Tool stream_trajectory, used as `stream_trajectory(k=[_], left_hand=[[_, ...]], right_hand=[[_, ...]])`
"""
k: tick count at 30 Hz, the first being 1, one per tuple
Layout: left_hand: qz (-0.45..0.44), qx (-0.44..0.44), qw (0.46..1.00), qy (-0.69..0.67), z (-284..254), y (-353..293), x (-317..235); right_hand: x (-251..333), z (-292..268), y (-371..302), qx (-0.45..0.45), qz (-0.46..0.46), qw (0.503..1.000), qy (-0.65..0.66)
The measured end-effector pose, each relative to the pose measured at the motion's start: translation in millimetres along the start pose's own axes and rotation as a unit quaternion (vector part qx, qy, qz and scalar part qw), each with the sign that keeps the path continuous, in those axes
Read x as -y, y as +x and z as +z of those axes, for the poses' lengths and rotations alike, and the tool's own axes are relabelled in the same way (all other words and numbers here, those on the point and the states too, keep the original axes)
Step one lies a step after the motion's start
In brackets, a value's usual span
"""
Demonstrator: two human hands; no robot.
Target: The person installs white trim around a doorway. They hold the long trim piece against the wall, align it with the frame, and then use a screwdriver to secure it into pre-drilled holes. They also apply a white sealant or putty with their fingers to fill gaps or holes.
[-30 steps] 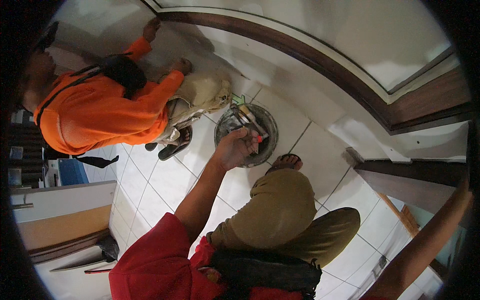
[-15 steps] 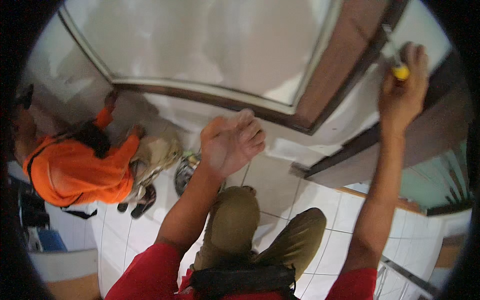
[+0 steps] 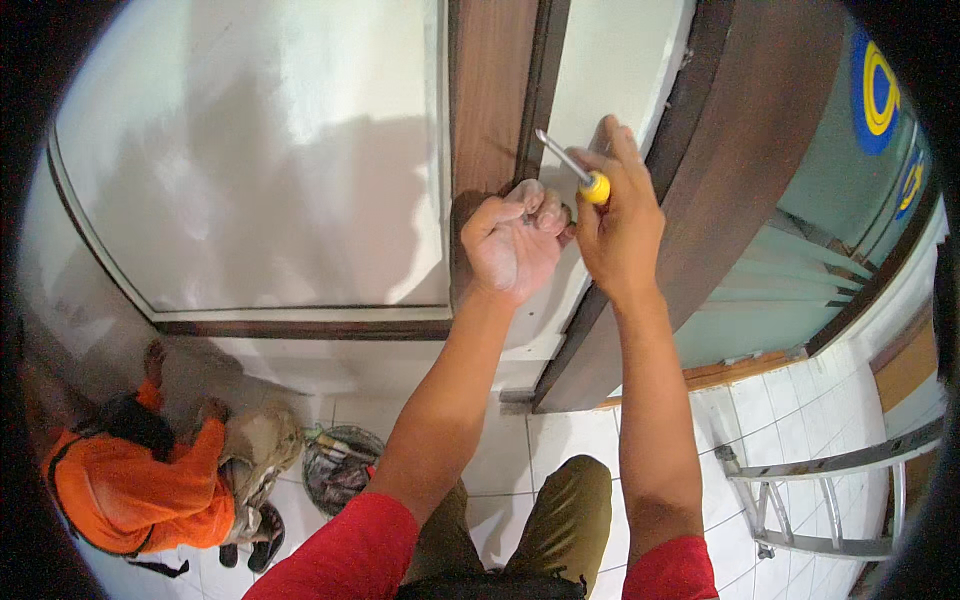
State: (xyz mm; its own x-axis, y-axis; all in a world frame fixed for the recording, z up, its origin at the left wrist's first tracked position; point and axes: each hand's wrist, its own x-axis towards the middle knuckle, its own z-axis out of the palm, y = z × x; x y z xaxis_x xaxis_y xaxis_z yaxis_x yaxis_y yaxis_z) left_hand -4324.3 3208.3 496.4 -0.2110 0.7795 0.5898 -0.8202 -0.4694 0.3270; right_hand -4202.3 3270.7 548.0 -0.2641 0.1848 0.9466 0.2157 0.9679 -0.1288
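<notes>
My right hand grips a screwdriver with a yellow handle. Its metal shaft slants up and left, with the tip free, and two of my fingers stretch upward against the white wall strip. Close beside it, palm up, is my left hand, dusted white, its fingers curled in. A small dark spot shows near those fingertips; what it is I cannot make out. Both hands are in front of the brown wood frame that borders a large pale panel.
At the lower left a person in an orange top crouches by the wall. A dark bucket of odds and ends stands on the white tiled floor. To the right are a dark wood post, a glass pane and a metal ladder.
The view has swung to the right. My two hands, wide apart before, are now close together, and the screwdriver has come in beside my left hand.
</notes>
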Motion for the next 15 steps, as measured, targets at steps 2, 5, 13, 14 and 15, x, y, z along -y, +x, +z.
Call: stream_trajectory(k=[2,5,13,14,15], left_hand=[[0.0,0.011,1.0,-0.009,-0.1,1.4,-0.7],[0.0,0.038,0.998,-0.043,-5.7,5.0,-0.2],[0.007,0.087,0.996,-0.037,9.8,5.7,1.7],[0.008,0.088,0.995,-0.034,11.4,5.9,-1.8],[0.002,0.112,0.994,-0.013,11.9,6.4,-5.5]], right_hand=[[-4.4,-1.4,-3.5,0.021,0.006,0.999,0.037],[-6.2,-10.8,-6.8,0.057,-0.002,0.995,0.084],[-3.2,-37.2,-1.3,0.166,0.039,0.973,0.155],[0.2,-38.8,2.5,0.172,0.043,0.97,0.167],[3.7,-40.6,6.5,0.177,0.047,0.966,0.179]])
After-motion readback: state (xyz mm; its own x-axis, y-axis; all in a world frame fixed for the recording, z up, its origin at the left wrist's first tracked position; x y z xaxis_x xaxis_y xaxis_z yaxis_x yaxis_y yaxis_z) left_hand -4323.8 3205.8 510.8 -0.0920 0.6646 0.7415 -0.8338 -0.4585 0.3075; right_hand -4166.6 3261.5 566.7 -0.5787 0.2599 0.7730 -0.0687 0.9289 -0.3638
